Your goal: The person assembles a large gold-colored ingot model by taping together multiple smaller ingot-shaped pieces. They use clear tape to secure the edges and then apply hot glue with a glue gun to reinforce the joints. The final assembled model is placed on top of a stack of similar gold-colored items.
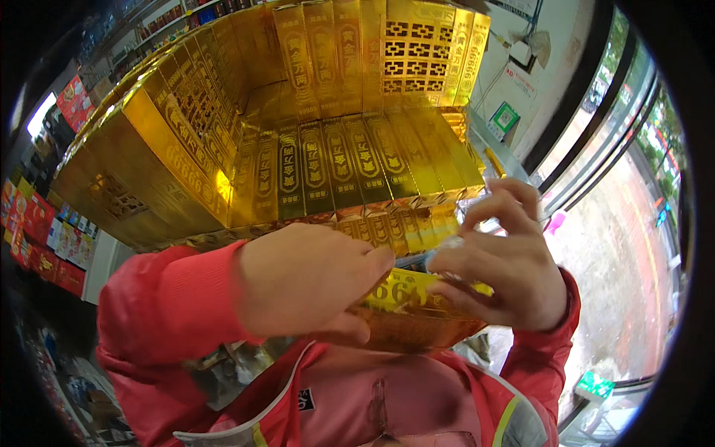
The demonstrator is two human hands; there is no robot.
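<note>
A gold foil paper piece [419, 321], printed with large numerals, is held low in front of my chest. My left hand [318, 279] grips its left part between thumb and fingers. My right hand [497, 257] is at its right end, fingers curled and pinching something small and clear that I cannot make out. Just beyond my hands stands a large structure of gold foil boxes, with a flat section of side-by-side boxes [352, 162], a lattice-cut back wall [363, 61] and a left side wall [184, 128]. More gold boxes [385, 232] show beneath the flat section.
Shelves with goods [162, 25] stand behind at the upper left, and red packages [42, 240] at the far left. A white wall with a green printed card [503, 120] is at the upper right. Glass panes on the right face a paved area outside.
</note>
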